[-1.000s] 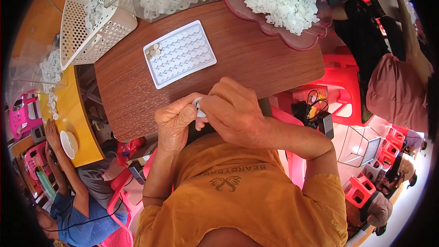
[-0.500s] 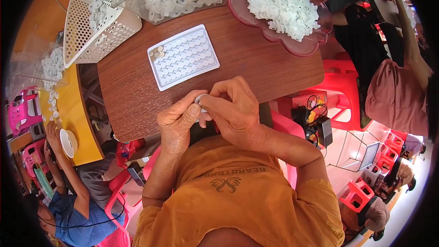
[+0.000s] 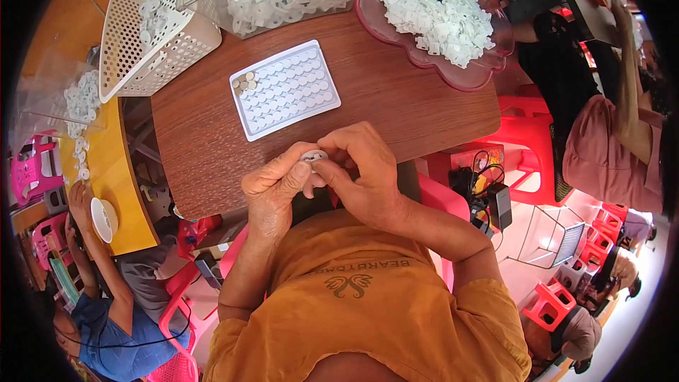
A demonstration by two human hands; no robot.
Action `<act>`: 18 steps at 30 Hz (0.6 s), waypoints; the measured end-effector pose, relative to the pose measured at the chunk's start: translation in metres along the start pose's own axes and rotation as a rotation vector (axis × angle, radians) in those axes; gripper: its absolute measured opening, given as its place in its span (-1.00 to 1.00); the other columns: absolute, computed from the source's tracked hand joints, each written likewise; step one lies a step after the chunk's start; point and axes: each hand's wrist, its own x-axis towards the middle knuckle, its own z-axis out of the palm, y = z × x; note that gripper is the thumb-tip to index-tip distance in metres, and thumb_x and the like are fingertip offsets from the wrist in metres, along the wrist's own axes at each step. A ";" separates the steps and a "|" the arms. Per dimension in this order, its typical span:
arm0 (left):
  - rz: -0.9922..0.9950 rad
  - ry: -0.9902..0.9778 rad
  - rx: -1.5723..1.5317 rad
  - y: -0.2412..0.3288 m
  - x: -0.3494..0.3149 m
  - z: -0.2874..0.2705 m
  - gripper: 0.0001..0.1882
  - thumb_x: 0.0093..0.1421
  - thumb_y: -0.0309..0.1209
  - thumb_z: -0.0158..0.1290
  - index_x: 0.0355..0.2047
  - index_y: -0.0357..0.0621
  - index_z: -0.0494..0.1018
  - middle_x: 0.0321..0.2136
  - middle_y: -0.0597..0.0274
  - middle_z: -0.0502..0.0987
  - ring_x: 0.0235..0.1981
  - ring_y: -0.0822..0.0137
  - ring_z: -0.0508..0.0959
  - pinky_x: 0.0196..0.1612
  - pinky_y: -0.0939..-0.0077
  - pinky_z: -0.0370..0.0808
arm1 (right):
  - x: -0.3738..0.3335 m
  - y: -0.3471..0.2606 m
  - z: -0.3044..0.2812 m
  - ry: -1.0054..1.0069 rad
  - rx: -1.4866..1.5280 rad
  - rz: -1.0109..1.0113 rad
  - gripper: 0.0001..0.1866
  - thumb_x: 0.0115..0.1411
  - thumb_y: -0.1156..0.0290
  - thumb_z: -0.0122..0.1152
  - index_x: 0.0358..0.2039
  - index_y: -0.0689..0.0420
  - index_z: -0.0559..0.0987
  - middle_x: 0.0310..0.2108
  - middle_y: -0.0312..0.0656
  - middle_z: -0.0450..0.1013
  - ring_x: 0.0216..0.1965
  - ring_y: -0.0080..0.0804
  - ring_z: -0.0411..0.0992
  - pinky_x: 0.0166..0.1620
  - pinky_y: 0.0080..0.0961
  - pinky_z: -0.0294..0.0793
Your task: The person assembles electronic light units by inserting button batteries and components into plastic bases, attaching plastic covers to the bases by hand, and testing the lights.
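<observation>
A small round white plastic part (image 3: pixel 313 156) with dark slots in its face sits between my two hands, just off the table's near edge. My left hand (image 3: pixel 277 180) pinches it between thumb and forefinger. On its other side, my right hand (image 3: pixel 359 170) presses it with closed thumb and fingers. Beyond my hands a shallow white tray (image 3: pixel 272 129) lies on the brown table, with rows of round pockets. Several small round metal discs, like button cells (image 3: pixel 245 83), rest in its left corner; the rest of the pockets look white.
A pink scalloped bowl (image 3: pixel 424 64) heaped with small white pieces stands at the far right. Behind the tray are a clear bin (image 3: pixel 290 18) of white parts and a perforated white basket (image 3: pixel 159 67). At left, a co-worker (image 3: pixel 117 318) sits by a yellow table (image 3: pixel 134 219) with a white bowl (image 3: pixel 105 219).
My right fingers have shifted around the white part, and more of its slotted face shows now. Both hands stay in nearly the same place.
</observation>
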 end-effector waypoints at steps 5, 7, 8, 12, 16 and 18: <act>0.040 0.020 0.196 0.002 -0.004 0.003 -0.75 0.19 -0.46 0.04 -0.14 -0.31 0.50 -0.34 0.22 0.55 -0.49 0.52 0.48 -0.52 0.72 0.37 | -0.004 0.003 0.001 -0.026 0.166 0.209 -0.76 -0.07 0.62 0.28 -0.36 0.18 0.46 -0.49 -0.23 0.35 -0.51 -0.44 0.32 -0.48 -0.54 0.35; 0.085 0.045 0.297 0.002 -0.005 0.005 -0.76 0.19 -0.48 0.04 -0.14 -0.28 0.50 -0.37 0.26 0.55 -0.50 0.54 0.47 -0.51 0.73 0.37 | -0.005 0.004 0.001 -0.016 0.194 0.225 -0.77 -0.06 0.62 0.28 -0.36 0.19 0.46 -0.49 -0.23 0.36 -0.53 -0.48 0.32 -0.49 -0.57 0.35; 0.127 0.079 0.339 0.003 -0.004 0.007 -0.77 0.18 -0.50 0.05 -0.14 -0.28 0.51 -0.41 0.28 0.53 -0.52 0.56 0.45 -0.50 0.73 0.38 | -0.005 0.005 0.001 -0.016 0.213 0.221 -0.78 -0.06 0.63 0.27 -0.37 0.19 0.47 -0.49 -0.23 0.36 -0.52 -0.47 0.32 -0.49 -0.57 0.34; 0.287 0.107 0.460 0.000 -0.002 0.006 -0.77 0.16 -0.54 0.06 -0.15 -0.28 0.51 -0.52 0.30 0.49 -0.55 0.57 0.43 -0.48 0.73 0.39 | -0.002 0.002 -0.002 -0.041 0.197 0.176 -0.83 -0.05 0.66 0.25 -0.40 0.21 0.49 -0.51 -0.24 0.36 -0.51 -0.47 0.32 -0.48 -0.56 0.33; 0.258 0.134 0.428 0.005 -0.004 0.012 -0.77 0.15 -0.55 0.07 -0.16 -0.28 0.52 -0.51 0.28 0.50 -0.55 0.56 0.43 -0.48 0.72 0.40 | 0.000 0.001 -0.002 -0.034 0.185 0.160 -0.84 -0.06 0.67 0.24 -0.43 0.21 0.50 -0.52 -0.24 0.36 -0.51 -0.46 0.32 -0.47 -0.57 0.32; 0.232 0.170 0.441 0.004 -0.006 0.014 -0.78 0.13 -0.56 0.08 -0.19 -0.28 0.53 -0.51 0.26 0.51 -0.55 0.55 0.44 -0.47 0.72 0.41 | -0.001 0.001 -0.001 -0.026 0.179 0.122 -0.86 -0.06 0.68 0.23 -0.45 0.22 0.50 -0.52 -0.25 0.36 -0.50 -0.45 0.32 -0.48 -0.57 0.31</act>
